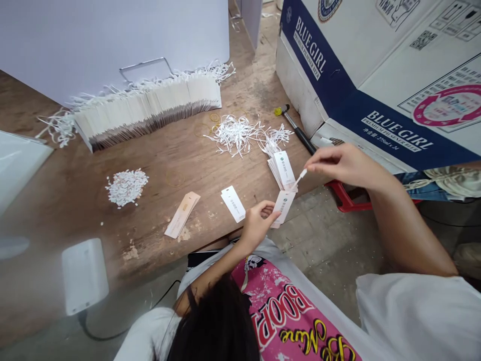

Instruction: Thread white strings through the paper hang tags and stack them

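Note:
My left hand (259, 220) pinches the lower edge of a white printed tag (284, 206) with a pinkish layer under it, over the table's front edge. Just right of it, my right hand (330, 163) is closed on a white string (301, 176) that runs down to the tag's top. A stack of strung tags (283, 169) lies right behind, its strings fanned out at the back. Left of my left hand are a few loose white tags (233, 204) and a small stack of beige tags (182, 215).
A pile of white strings (235, 134), a long row of strung tags (150, 108) and a heap of small white pieces (127, 188) lie on the wooden table (158, 170). A black-handled tool (302, 139) rests beside a cardboard box (300, 95). A red stool (353, 204) stands below.

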Available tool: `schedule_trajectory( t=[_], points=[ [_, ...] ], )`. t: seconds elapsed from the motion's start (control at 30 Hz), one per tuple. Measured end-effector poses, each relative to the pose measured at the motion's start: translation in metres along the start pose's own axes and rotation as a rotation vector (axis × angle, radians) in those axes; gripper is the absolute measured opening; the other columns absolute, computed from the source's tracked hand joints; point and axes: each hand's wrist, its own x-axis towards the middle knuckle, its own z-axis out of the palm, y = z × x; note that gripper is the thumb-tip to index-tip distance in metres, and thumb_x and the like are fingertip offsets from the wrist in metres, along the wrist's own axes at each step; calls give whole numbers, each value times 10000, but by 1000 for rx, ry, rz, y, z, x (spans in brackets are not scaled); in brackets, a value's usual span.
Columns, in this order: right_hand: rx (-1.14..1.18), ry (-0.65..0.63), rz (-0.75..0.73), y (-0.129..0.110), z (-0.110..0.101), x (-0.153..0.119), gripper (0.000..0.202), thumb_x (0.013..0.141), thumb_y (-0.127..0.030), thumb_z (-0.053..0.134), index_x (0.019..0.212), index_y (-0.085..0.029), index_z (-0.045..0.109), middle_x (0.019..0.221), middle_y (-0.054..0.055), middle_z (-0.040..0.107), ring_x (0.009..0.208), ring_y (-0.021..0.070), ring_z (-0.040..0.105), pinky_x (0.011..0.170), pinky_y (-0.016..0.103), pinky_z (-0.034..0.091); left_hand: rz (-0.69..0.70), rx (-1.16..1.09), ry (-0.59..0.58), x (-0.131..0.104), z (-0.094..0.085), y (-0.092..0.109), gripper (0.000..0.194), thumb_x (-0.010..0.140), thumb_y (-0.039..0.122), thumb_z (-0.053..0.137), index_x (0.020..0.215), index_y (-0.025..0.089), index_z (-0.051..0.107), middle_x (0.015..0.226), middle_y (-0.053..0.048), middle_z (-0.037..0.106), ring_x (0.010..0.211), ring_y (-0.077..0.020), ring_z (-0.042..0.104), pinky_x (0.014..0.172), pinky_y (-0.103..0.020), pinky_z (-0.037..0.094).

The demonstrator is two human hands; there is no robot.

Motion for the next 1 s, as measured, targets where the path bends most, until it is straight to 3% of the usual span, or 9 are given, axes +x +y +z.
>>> schedule_trajectory(
  t=[0.17, 0.33, 0.53, 0.67, 0.73, 0.83, 0.9, 0.93, 1.0],
  points=[
    [-121, 29, 50, 20, -23, 73, 203, 739, -346, 712, 683, -152, 735, 519, -30, 585, 466, 70, 420, 482, 248, 306, -65, -40, -17, 28, 22, 5, 87, 720, 208, 697, 782, 149, 681, 724, -34, 712, 640, -118, 645, 650, -238, 522],
    [-136, -10, 49, 46, -21, 130, 200, 684, -343, 748, 643, -148, 727, 427, -73, 467, 428, 44, 324, 478, 244, 263, -167, -31, 5, 52, 31, 18, 105, 767, 242, 648, 761, 140, 675, 651, -36, 693, 546, -113, 628, 537, -224, 502],
    [-154, -150, 14, 70, -3, 171, 203, 657, -340, 779, 614, -153, 712, 462, -47, 544, 447, 71, 416, 482, 245, 312, -254, 13, -5, 64, 30, 21, 243, 799, 347, 623, 652, 157, 661, 565, -20, 660, 465, -114, 582, 465, -225, 454],
    [-278, -203, 15, 78, 9, 186, 120, 668, -247, 794, 649, -159, 715, 566, -8, 622, 574, 146, 562, 577, 283, 423, -93, 364, -12, 47, 18, 27, 425, 840, 475, 571, 539, 183, 640, 483, -17, 612, 441, -131, 533, 497, -259, 387],
    [-356, -86, -69, 69, 13, 181, 128, 693, -221, 787, 789, -164, 726, 796, 52, 688, 797, 226, 630, 721, 359, 490, 20, 573, -74, 29, 5, 33, 471, 885, 486, 507, 541, 193, 642, 484, -21, 612, 450, -141, 535, 515, -269, 365],
    [-462, 261, -220, 35, 29, 143, 293, 808, -200, 686, 1098, -176, 652, 1177, 132, 608, 1157, 321, 528, 954, 515, 441, 95, 680, -69, -3, -32, 38, 376, 931, 409, 460, 697, 216, 683, 627, -12, 687, 548, -144, 604, 553, -254, 396],
    [-450, 356, -309, 6, 54, 102, 326, 882, -172, 569, 1208, -164, 586, 1248, 152, 574, 1205, 320, 501, 1004, 530, 422, 169, 740, 228, -21, -69, 33, 242, 921, 341, 496, 851, 220, 694, 805, -22, 731, 701, -156, 656, 675, -254, 453],
    [-401, 326, -385, -7, 72, 79, 313, 893, -168, 548, 1203, -155, 588, 1214, 150, 601, 1181, 303, 528, 996, 505, 448, 184, 801, 391, -28, -90, 28, 209, 911, 326, 513, 907, 214, 689, 874, -36, 732, 765, -169, 660, 729, -269, 465],
    [-341, 105, -523, -23, 115, 36, 332, 898, -204, 551, 1213, -105, 582, 1236, 164, 609, 1201, 291, 531, 1019, 470, 461, 181, 969, 636, -39, -132, 16, 215, 895, 335, 531, 976, 202, 679, 973, -72, 711, 921, -223, 636, 856, -334, 455]
  ],
)
